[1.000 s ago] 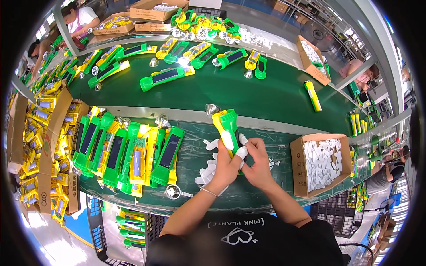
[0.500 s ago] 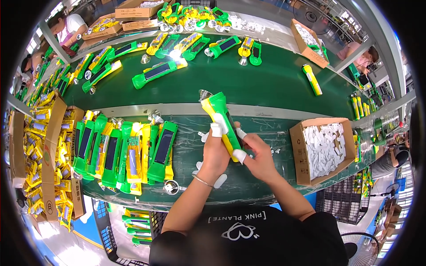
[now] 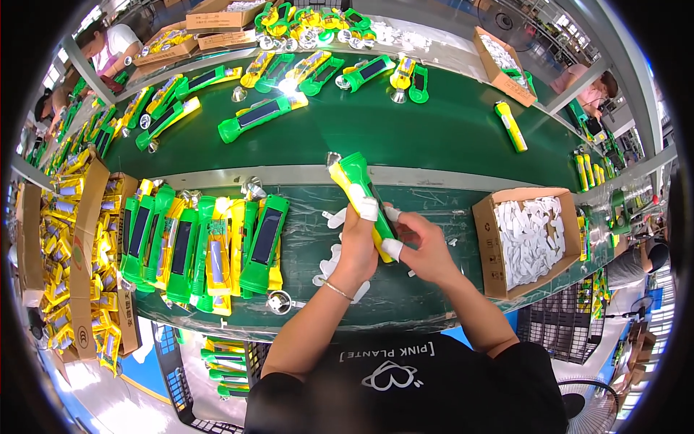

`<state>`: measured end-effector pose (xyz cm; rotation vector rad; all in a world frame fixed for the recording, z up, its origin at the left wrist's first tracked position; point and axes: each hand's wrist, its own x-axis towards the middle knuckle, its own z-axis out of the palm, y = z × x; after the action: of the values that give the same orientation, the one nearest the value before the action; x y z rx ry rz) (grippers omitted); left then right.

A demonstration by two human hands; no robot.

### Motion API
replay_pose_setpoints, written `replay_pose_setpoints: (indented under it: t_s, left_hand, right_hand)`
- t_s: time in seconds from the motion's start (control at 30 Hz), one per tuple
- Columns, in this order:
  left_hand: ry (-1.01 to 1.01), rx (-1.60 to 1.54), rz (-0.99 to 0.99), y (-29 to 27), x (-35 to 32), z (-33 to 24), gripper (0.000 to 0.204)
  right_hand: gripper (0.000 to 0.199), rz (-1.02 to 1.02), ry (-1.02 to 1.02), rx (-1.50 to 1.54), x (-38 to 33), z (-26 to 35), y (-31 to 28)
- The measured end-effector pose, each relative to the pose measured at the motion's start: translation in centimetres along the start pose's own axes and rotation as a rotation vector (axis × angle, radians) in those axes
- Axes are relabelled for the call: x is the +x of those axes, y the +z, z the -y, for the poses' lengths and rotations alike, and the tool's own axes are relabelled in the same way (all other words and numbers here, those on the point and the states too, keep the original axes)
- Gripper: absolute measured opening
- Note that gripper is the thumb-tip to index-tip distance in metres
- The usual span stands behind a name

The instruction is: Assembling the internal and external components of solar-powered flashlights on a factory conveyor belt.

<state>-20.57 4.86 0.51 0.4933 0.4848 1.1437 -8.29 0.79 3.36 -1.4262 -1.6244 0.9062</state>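
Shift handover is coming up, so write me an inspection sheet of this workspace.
Surface: dark green bench, wrinkled clear film on top.
Work items: green-and-yellow flashlight in hand, tilted; row of similar flashlights at left; open carton of white pieces at right.
Clutter: loose white parts beside the left hand; round reflector near the front edge.
Hands: left wraps the flashlight; right hand has white-covered fingertips at its lower end, firmness of grip unclear.
Cables: nothing seen on the bench; fine wires would be too small to tell.
Surroundings: green belt carrying more flashlights beyond; co-worker at far left; fan at lower right.
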Motion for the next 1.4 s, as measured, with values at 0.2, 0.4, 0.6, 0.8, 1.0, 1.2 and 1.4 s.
replay_pose_setpoints:
  t_s: [0.2,0.4,0.6,0.8,1.0,1.2,1.4]
  left_hand:
    - [-0.045,-0.022,0.120,-0.1,0.0,-1.3,0.037]
    - [-0.034,-0.027,0.169,-0.8,-0.2,-1.2,0.041]
    - [-0.017,-0.032,0.236,-0.8,0.0,-1.7,0.044]
    - [0.006,-0.065,0.267,-0.4,-0.6,-1.9,0.044]
    - [0.097,0.018,0.110,0.2,-0.3,-0.8,0.027]
    - [0.033,-0.098,0.193,-0.7,-0.6,-2.9,0.033]
    - [-0.009,-0.494,0.560,-2.3,0.0,-3.5,0.046]
  right_hand:
    - [0.042,-0.029,0.014,-0.013,0.8,1.4,-1.6]
    - [0.052,-0.003,-0.015,-0.008,0.4,1.8,-1.9]
    - [0.049,-0.010,-0.075,-0.029,0.4,2.2,-1.9]
    - [0.044,-0.040,-0.139,-0.228,-0.2,3.2,-0.5]
    - [0.042,-0.190,-0.303,-0.270,-0.2,1.7,1.4]
    - [0.043,-0.055,-0.136,0.098,-1.1,1.3,0.3]
    - [0.039,0.156,0.064,0.353,-2.6,2.1,0.1]
